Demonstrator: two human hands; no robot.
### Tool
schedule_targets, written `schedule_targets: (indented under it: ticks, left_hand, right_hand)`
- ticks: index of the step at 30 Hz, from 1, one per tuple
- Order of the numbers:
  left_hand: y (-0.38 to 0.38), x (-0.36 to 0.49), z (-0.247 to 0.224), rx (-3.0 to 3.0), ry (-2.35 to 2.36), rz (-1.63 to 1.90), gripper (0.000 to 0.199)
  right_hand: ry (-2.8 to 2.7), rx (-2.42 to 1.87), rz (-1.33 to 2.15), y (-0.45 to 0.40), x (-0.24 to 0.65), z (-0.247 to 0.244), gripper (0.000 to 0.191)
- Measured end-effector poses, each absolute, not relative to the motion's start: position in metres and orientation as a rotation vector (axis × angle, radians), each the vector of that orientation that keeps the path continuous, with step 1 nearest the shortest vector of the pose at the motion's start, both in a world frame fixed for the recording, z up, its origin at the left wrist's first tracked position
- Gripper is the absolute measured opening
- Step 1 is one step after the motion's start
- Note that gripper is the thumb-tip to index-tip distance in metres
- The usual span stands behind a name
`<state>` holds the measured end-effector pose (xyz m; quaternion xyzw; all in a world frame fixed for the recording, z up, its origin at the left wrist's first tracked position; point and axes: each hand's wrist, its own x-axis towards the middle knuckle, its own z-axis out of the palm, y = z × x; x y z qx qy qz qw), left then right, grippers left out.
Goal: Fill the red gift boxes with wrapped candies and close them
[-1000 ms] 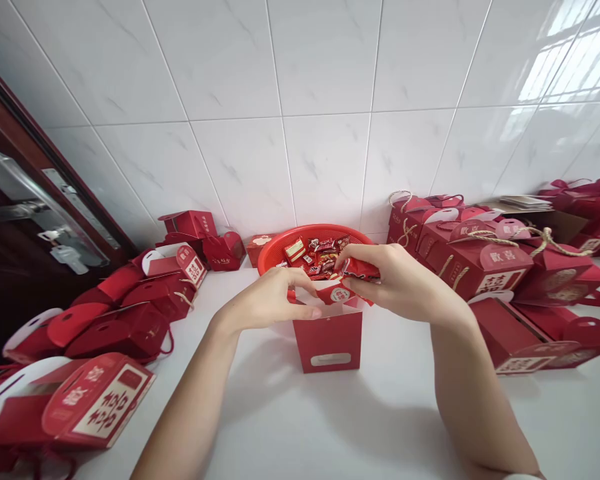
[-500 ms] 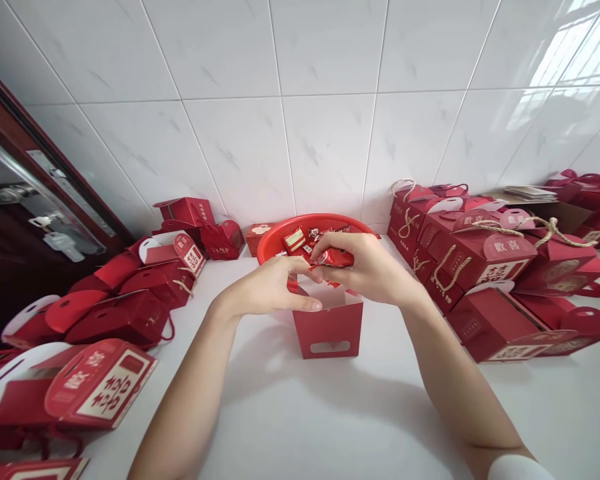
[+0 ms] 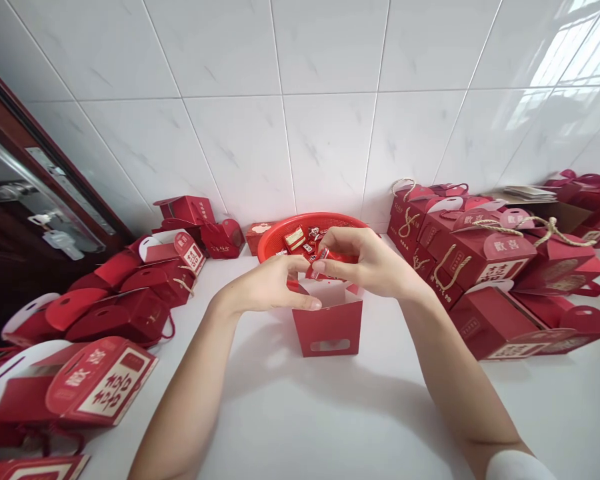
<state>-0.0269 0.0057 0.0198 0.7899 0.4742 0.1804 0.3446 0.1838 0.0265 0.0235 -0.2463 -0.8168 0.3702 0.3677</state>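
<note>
A red paper gift box [image 3: 329,327] stands upright with its top open in front of me, an oval cut-out low on its front. My left hand [image 3: 273,283] grips its upper left side, the thumb lying along the front rim. Over the opening, my right hand [image 3: 373,263] pinches a small red wrapped candy [image 3: 320,259] between thumb and fingers. Right behind the box sits a red plastic basket [image 3: 275,241] holding several wrapped sweets [image 3: 296,238]. My hands and the box hide part of the basket.
Several red gift boxes [image 3: 100,383] line the left side, near a dark door with keys [image 3: 63,243]. More boxes with rope handles [image 3: 480,250] are stacked on the right. A small red box [image 3: 259,235] sits beside the basket, against the tiled wall [image 3: 330,153].
My right hand has turned slightly, and the red wrapper in it has tilted and shows less between the fingers. My left hand stays at the box.
</note>
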Motion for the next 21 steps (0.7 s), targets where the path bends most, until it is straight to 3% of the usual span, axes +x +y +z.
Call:
schedule_targets:
  ticks: [6,12,21]
  left_hand:
    - [0.008,-0.028,0.019,2.09,1.242,0.436,0.044]
    - [0.009,-0.028,0.019,2.098,1.214,0.421,0.043]
    - [0.013,-0.032,0.013,2.101,1.208,0.467,0.046]
  right_hand:
    - [-2.314,-0.83,0.765,0.031,0.179,0.015,0.012]
    - [-2.689,-0.741,0.695,0.029,0.18,0.016,0.015]
    - [-2.511,-0.743,0.614,0.027,0.197,0.029,0.019]
